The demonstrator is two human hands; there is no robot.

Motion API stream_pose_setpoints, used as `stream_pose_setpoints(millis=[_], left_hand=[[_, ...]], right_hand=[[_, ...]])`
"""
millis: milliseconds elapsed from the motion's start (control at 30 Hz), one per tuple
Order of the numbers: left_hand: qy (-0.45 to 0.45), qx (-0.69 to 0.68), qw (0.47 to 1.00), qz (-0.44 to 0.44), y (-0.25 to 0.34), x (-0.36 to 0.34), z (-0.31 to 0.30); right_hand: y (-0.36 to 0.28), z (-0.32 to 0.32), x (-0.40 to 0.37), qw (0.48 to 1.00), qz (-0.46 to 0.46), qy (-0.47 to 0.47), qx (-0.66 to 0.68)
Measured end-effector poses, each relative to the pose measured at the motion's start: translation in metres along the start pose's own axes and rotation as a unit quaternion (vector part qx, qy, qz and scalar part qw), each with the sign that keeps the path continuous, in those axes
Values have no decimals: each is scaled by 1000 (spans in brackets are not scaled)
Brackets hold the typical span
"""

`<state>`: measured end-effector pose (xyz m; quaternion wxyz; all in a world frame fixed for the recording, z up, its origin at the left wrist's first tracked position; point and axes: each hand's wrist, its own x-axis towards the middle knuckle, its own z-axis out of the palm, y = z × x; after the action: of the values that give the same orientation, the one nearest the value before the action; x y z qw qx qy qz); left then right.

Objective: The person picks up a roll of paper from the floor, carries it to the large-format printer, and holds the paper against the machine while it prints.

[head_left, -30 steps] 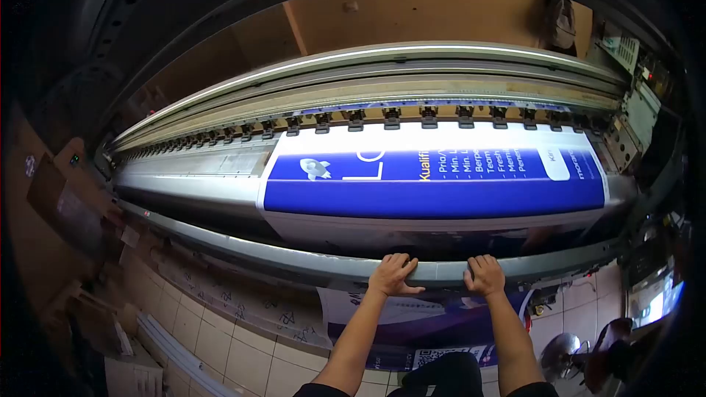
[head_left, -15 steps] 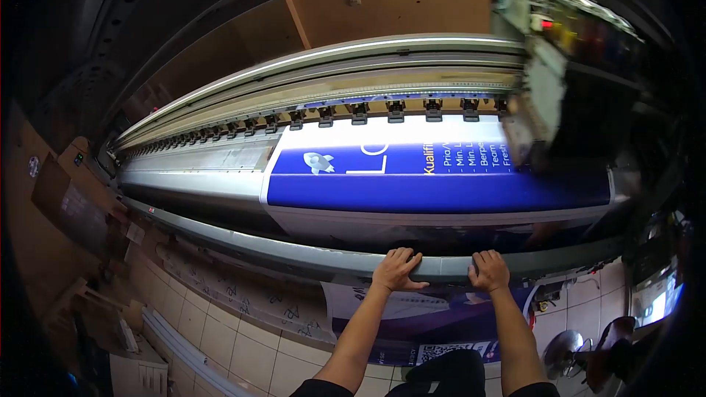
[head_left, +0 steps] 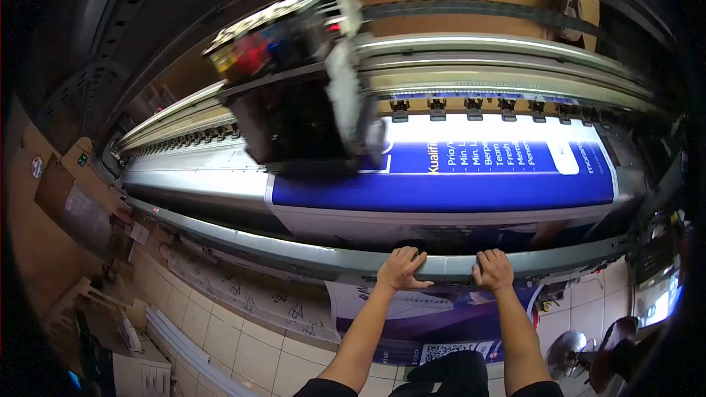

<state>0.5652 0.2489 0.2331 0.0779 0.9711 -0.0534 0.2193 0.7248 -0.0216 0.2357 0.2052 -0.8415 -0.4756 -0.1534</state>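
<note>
Both hands rest on the grey front rail (head_left: 279, 248) of a wide printer. My left hand (head_left: 401, 269) has its fingers over the top of the rail and its thumb spread to the right. To its right, my right hand (head_left: 493, 270) lies on the same rail, fingers over the top and thumb to the left. Beyond them a blue and white printed sheet (head_left: 441, 190) with lettering lies across the printer bed. The dark print carriage (head_left: 294, 114), blurred, stands over the sheet's left part and hides some of its print.
Printed material (head_left: 456, 323) hangs below the rail in front of the body. White pipes (head_left: 195, 356) lie on the tiled floor at lower left. A metal-topped stool (head_left: 566, 349) and a lit screen (head_left: 662, 303) are at lower right. A cardboard-brown panel stands behind the printer.
The print carriage has moved from the right end to the left part of the sheet, uncovering lettering on the right. Both hands remain on the rail.
</note>
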Motion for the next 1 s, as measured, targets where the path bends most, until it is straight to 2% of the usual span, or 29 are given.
stream_pose_setpoints(millis=[100, 433, 500, 700, 1000], left_hand=[[7, 6, 1000, 1, 1, 4, -2], [7, -7, 1000, -2, 0, 3, 0], [-8, -8, 1000, 8, 0, 3, 0], [-6, 3, 1000, -1, 1, 3, -2], [-5, 7, 1000, 4, 0, 3, 2]], right_hand=[[2, 5, 1, 999, -21, 36, -14], [1, 3, 2, 1000, -10, 7, -20], [-1, 3, -1, 999, 7, 29, -26], [1, 4, 3, 999, -18, 50, -12], [1, 1, 1, 1000, -2, -4, -11]])
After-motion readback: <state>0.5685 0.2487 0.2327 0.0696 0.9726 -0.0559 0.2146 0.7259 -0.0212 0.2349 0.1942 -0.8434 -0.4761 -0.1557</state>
